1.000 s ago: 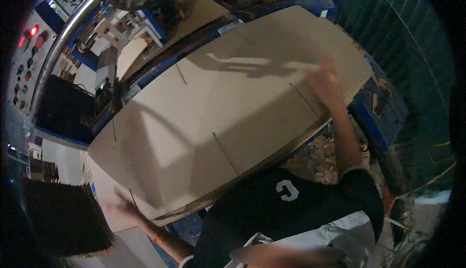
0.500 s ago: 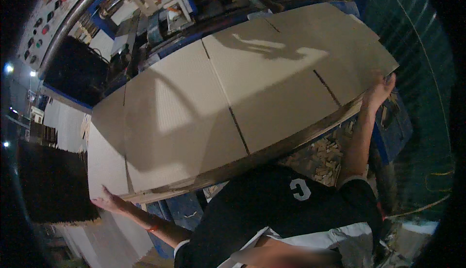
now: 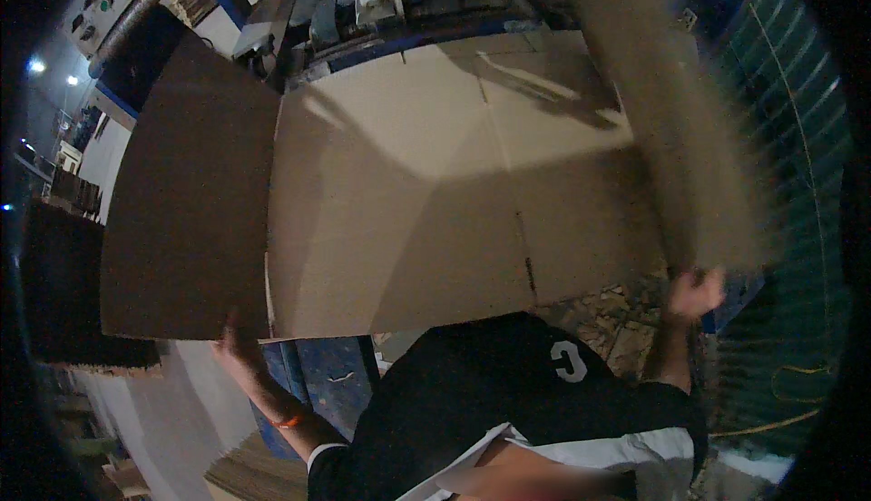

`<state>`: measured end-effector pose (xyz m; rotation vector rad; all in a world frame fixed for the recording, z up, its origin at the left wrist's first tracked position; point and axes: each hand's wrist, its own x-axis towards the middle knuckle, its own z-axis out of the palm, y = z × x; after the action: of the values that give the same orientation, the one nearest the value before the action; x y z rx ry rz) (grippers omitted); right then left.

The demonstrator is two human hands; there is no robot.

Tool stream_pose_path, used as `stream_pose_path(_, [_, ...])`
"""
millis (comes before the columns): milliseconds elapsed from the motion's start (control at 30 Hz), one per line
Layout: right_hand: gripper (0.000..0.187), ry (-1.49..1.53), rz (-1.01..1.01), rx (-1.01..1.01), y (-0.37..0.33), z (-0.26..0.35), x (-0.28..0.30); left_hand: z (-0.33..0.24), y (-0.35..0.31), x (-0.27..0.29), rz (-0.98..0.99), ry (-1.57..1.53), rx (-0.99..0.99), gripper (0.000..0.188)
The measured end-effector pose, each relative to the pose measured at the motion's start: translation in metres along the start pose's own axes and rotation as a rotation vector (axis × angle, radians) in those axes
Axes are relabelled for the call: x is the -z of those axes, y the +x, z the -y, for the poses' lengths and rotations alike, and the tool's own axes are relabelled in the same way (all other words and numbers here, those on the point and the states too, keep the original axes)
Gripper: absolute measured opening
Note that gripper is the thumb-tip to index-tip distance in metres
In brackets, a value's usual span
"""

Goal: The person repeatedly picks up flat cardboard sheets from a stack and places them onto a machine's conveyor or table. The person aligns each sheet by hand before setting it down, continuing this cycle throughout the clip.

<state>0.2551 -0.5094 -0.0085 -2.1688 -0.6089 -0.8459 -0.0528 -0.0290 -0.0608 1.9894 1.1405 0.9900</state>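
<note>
A wide, slotted cardboard sheet (image 3: pixel 390 220) spans the space in front of me, its near edge close to my body. Its left panel (image 3: pixel 186 192) is folded up along a crease and looks dark. The right panel (image 3: pixel 699 138) also stands raised and is smeared by motion. My left hand (image 3: pixel 240 351) is closed on the near edge of the left panel, thumb in front. With fingers curled, my right hand (image 3: pixel 697 294) grips the near bottom edge of the right panel. Shadows fall across the middle panels.
A machine (image 3: pixel 363 20) with rollers lies beyond the sheet, with a button panel (image 3: pixel 104 2) at upper left. Dark stacked cardboard (image 3: pixel 68 283) stands at left. Cardboard offcuts (image 3: pixel 626 315) lie below the sheet. A green corrugated wall (image 3: pixel 798 165) bounds the right.
Both end panels, flat before, have been folded upward. My right hand has come nearer to me; my left has shifted slightly right and up. The stack formerly seen under the near edge no longer shows.
</note>
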Motion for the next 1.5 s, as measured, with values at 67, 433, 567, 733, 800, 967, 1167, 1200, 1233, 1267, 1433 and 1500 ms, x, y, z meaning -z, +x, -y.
stream_pose_path(67, [0.022,0.193,0.294,0.357,-0.017,0.008,-0.03,-0.02,-0.024,-0.021,-0.042,-0.477,0.036,0.039])
stream_pose_path(433, [0.03,0.197,0.717,0.728,0.012,0.004,-0.087,-0.089,-0.008,-0.069,0.592,0.52,-0.765,0.042])
stream_pose_path(567, [0.046,0.149,0.91,0.659,0.032,-0.022,-0.1,-0.08,0.008,-0.075,0.542,0.505,-0.811,0.053])
stream_pose_path(733, [0.063,0.006,0.945,0.507,0.079,-0.049,-0.145,-0.082,0.047,-0.099,0.501,0.382,-0.75,0.062])
stream_pose_path(800, [0.068,-0.114,0.857,0.639,0.105,-0.053,-0.168,-0.084,0.068,-0.118,0.525,0.351,-0.677,0.066])
stream_pose_path(967, [0.073,-0.278,0.964,0.518,0.171,-0.059,-0.243,-0.082,0.146,-0.185,0.366,0.459,-0.864,0.067])
stream_pose_path(1167, [0.066,-0.455,0.648,0.459,0.176,-0.044,-0.259,-0.091,0.186,-0.224,0.135,0.569,-0.749,0.073])
stream_pose_path(1200, [0.065,-0.442,0.697,0.401,0.169,-0.042,-0.24,-0.09,0.181,-0.213,0.178,0.618,-0.692,0.075])
stream_pose_path(1233, [0.064,-0.373,0.709,0.378,0.157,-0.04,-0.221,-0.085,0.171,-0.196,0.121,0.544,-0.754,0.073])
stream_pose_path(1267, [0.064,-0.305,0.708,0.379,0.149,-0.043,-0.196,-0.076,0.156,-0.175,0.061,0.477,-0.826,0.072])
stream_pose_path(1433, [0.059,-0.393,0.251,-0.003,0.074,-0.122,-0.09,0.003,0.092,-0.047,-0.663,0.653,-0.317,0.069])
stream_pose_path(1500, [0.051,-0.601,-0.059,-0.164,0.037,-0.171,-0.068,0.036,0.064,-0.028,-0.712,0.658,0.074,0.069])
